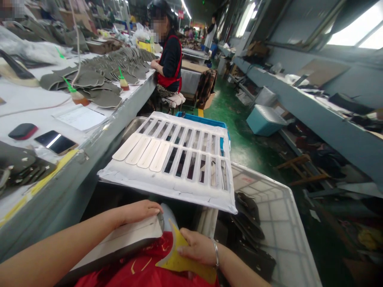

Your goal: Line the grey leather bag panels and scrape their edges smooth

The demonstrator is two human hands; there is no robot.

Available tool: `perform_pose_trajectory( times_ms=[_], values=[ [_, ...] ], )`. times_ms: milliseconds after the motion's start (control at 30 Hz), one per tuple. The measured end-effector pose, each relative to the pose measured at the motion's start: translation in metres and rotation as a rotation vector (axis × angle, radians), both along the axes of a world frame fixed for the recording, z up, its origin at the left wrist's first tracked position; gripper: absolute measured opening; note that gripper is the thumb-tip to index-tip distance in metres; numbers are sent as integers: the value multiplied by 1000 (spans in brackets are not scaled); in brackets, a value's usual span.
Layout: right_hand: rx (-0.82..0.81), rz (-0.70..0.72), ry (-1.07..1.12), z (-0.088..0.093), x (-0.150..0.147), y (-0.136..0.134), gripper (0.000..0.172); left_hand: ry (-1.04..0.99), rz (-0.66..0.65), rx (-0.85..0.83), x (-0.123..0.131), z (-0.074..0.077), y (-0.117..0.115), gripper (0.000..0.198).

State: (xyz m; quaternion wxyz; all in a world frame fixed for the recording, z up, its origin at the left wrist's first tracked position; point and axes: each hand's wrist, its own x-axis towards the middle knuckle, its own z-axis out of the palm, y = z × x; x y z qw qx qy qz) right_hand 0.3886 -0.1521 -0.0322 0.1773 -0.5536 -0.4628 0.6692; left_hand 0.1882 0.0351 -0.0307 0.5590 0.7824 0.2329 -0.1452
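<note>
Across my lap lies a white-topped board [119, 239] with a dark underside. My left hand [140, 211] lies over its far end, fingers together and bent down at a rounded grey edge. A pale curved piece [170, 217] shows just beyond those fingertips; whether they grip it is hidden. In my right hand [199, 245] a yellow, curved, flat piece [176, 261] is pinched between thumb and fingers. Ahead of both hands rests a white slotted frame [167, 187], with several cream rounded strips [146, 153] side by side on its left part.
On the left a long table [92, 135] carries grey cut pieces [101, 75], glue bottles [77, 97], paper and a phone [55, 141]. A white crate [269, 187] with dark pieces stands to my right. A co-worker [169, 59] sits further along the table.
</note>
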Motion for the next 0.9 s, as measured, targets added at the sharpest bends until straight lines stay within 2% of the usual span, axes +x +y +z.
perform_pose_trajectory(
  times_ms=[100,200,267,400,600,733,900],
  values=[
    [184,113,-361,8,-1,20,33,-22,-2,-29,-4,6,-1,39],
    [262,311,-622,13,-3,43,41,-30,39,-56,-4,15,-2,41],
    [313,453,-720,15,-5,57,50,-4,81,-60,-1,20,-3,47],
    [377,577,-766,15,-7,73,59,26,65,-90,8,20,-2,60],
    [381,684,-765,14,-8,84,58,-26,-46,-121,14,3,3,50],
    [332,698,-724,16,-13,82,56,-38,-57,-141,10,-3,2,48],
    [221,625,-692,25,-21,75,56,-27,-54,-141,7,-4,-2,45]
  ],
)
